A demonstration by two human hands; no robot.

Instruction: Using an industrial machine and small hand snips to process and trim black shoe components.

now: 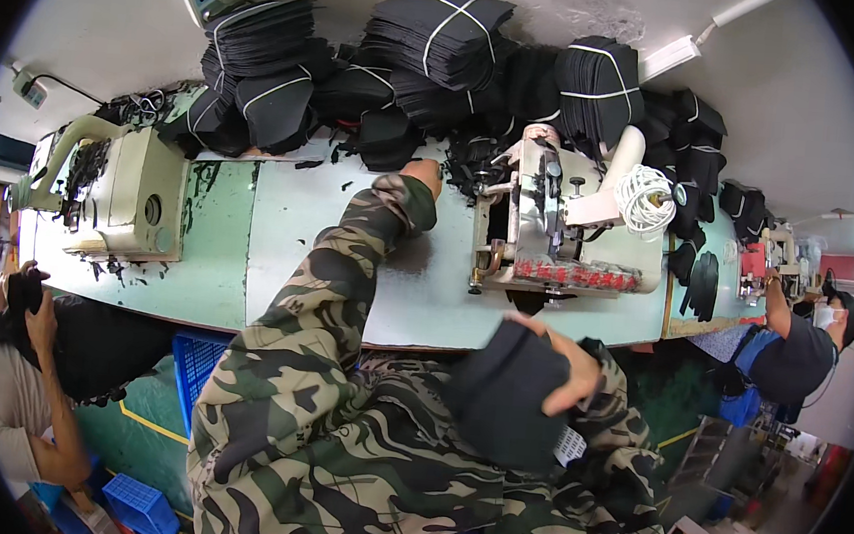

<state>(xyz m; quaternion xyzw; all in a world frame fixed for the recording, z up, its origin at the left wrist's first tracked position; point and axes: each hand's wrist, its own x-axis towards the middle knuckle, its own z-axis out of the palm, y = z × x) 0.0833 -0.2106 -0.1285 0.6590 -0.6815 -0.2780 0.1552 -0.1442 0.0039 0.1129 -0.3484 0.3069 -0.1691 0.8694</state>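
My right hand [571,371] is closed around a stack of flat black fabric-like pieces [502,398], held in front of my body below the table's edge. The stack is slightly blurred, and a small white printed label [568,446] shows at its lower right. My left arm stretches far across the table, and my left hand [422,176] is at the back, beside the black scraps [475,162] and a black bundle [387,138]. Its fingers are mostly hidden. To the right of that hand stands a cream sewing-type machine [581,219] with a coil of white cord [645,199].
Tied stacks of black pieces [440,32] line the wall behind the pale table [320,218]. Another machine [117,192] stands at left. A person [26,386] sits at left holding something black; another person [792,346] works at far right. Blue crates [142,506] are on the floor.
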